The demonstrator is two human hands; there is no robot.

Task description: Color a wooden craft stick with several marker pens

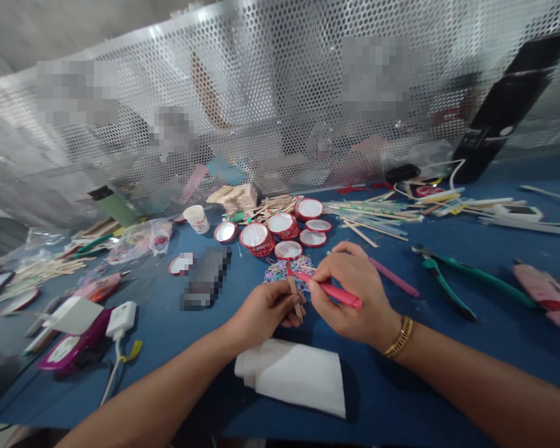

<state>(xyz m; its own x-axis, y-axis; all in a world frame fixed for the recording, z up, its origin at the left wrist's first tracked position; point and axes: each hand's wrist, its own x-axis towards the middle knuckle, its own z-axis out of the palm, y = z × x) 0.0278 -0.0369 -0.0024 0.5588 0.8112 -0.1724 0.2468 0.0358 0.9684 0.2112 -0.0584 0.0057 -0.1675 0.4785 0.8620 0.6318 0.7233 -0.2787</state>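
My left hand is closed on a wooden craft stick, held slanting upward between thumb and fingers. The upper part of the stick looks reddish. In my right hand is a pink marker, gripped like a pen, its tip close to the stick; whether they touch I cannot tell. Just beyond both hands lies a heap of small coloured bands. Nearest my wrists, a folded white cloth or tissue rests on the blue table.
Red-rimmed round discs are stacked behind the bands, near a paper cup and loose sticks. Green-handled pliers and a pink glue gun lie right. Leftward are a blurred dark phone-like object and a white charger.
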